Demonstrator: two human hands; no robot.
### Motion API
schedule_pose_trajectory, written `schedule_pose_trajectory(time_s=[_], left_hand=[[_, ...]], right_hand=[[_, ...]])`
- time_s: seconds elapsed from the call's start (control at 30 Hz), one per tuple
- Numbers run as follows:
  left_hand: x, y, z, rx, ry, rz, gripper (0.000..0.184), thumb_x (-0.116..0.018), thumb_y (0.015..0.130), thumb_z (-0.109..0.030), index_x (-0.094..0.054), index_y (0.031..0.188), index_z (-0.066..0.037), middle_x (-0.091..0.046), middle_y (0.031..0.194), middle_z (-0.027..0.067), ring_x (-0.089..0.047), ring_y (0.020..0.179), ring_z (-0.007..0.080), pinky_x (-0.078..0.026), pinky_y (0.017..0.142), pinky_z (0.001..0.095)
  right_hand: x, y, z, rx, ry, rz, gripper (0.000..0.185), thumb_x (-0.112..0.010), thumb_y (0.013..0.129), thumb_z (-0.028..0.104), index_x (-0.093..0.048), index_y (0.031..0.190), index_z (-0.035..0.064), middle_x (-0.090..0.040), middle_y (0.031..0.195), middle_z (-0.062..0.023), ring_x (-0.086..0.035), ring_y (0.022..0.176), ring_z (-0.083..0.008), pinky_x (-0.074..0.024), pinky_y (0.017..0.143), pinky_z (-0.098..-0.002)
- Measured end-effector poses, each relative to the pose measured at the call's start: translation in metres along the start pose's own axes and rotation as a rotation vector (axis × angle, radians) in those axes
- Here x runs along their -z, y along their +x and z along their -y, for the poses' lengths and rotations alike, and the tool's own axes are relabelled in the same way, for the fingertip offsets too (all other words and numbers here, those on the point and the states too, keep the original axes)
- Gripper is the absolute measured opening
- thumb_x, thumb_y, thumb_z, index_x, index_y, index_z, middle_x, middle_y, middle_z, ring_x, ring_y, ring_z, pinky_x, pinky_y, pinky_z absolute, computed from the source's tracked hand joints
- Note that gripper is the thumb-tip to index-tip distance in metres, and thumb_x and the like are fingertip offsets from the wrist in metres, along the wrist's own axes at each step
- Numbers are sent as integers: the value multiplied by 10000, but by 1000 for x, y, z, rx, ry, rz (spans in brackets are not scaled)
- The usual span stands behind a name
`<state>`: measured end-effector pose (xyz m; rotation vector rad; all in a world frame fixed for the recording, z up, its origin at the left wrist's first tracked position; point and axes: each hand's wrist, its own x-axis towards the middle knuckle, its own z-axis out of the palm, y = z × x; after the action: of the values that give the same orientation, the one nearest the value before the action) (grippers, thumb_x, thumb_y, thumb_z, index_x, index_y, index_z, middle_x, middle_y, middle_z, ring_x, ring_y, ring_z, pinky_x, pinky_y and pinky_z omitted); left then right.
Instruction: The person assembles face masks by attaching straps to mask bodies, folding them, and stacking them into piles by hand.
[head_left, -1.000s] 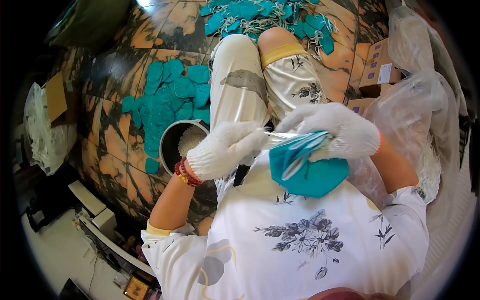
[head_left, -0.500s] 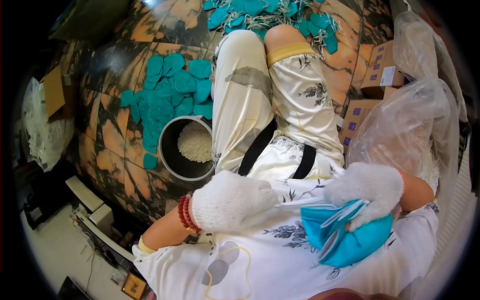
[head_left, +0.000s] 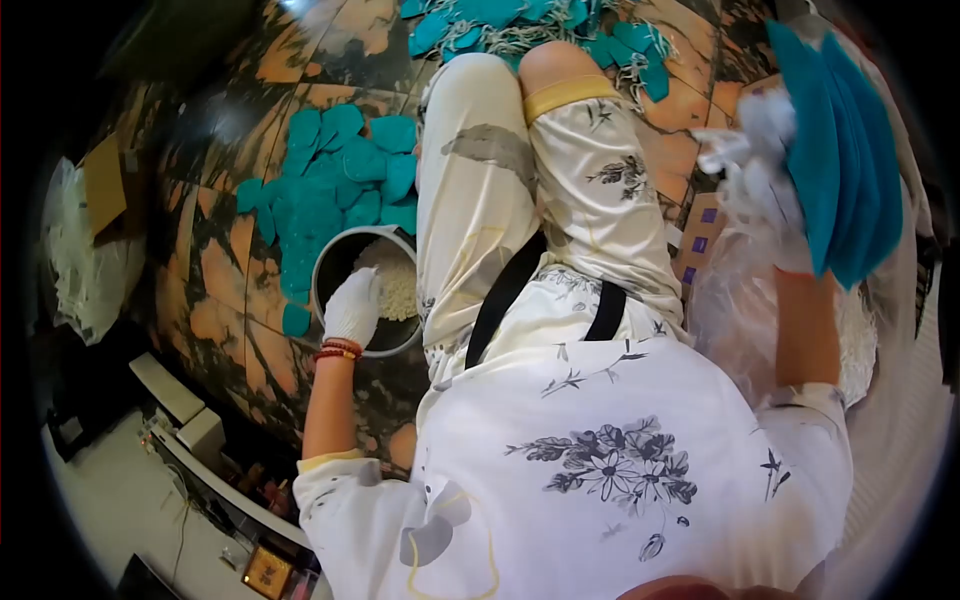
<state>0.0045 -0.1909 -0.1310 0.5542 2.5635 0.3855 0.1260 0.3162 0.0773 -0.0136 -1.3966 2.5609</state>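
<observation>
My left hand (head_left: 354,308), in a white knit glove with red beads at the wrist, reaches into a dark bucket (head_left: 405,345) with a pale rim. It is beside or touching the white pellets (head_left: 395,295) inside; its fingertips point away and are partly hidden. At the upper right, my gloved right hand (head_left: 762,170) is raised and smeared by motion. Right against it, covering part of the wrist, is a folded teal fabric piece (head_left: 845,170), large and near the camera. Whether the fingers grip this piece is not clear.
Flat teal pieces (head_left: 330,200) lie on the marbled tile floor behind the bucket. A heap of teal pieces with white strings (head_left: 490,20) lies beyond my knees. Clear plastic wrap (head_left: 735,290) and a cardboard box (head_left: 700,240) stand at right, another carton (head_left: 103,185) at far left.
My left hand has gone from the white strings at my lap down into the bucket. My right hand and the teal fabric piece have swung from my lap to the upper right.
</observation>
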Motion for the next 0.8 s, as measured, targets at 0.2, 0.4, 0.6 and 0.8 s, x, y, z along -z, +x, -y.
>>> schedule_pose_trajectory(time_s=[0.2, 0.4, 0.6, 0.8], left_hand=[[-53, 11, 38, 288, 143, 213, 322, -521, 976, -176, -598, 1285, -125, -652, 1184, 243, -638, 1059, 417, -514, 895, 477], [68, 33, -89, -102, -729, -205, 205, -648, 925, -116, -710, 1102, -32, -697, 1152, 154, -682, 1038, 274, -526, 899, 354], [99, 57, -210, -786, -945, 103, 688, -793, 808, -142, -495, 1409, 10, -620, 1294, 104, -586, 1154, 191, -470, 996, 344], [91, 72, -237, -548, -1064, 738, 710, -772, 788, -114, -479, 1422, 11, -605, 1260, 56, -550, 1102, 122, -477, 971, 307]], right_hand=[[-13, 60, -61, -92, 586, 259, 250, -422, 1069, 320, -405, 1078, 71, -411, 957, -52, -440, 491, -94, -446, 528, -236], [-28, 69, -85, -252, 667, 217, 337, -414, 1075, 350, -445, 1128, 18, -419, 979, -76, -492, 511, -108, -484, 527, -261], [-79, 61, -82, -182, 825, 105, 398, -423, 1071, 356, -464, 1184, -23, -427, 981, -90, -501, 503, -96, -503, 514, -263], [-16, 85, -82, -295, 776, 533, 420, -466, 1053, 340, -469, 1251, -31, -514, 1070, -154, -529, 603, -169, -514, 583, -310]])
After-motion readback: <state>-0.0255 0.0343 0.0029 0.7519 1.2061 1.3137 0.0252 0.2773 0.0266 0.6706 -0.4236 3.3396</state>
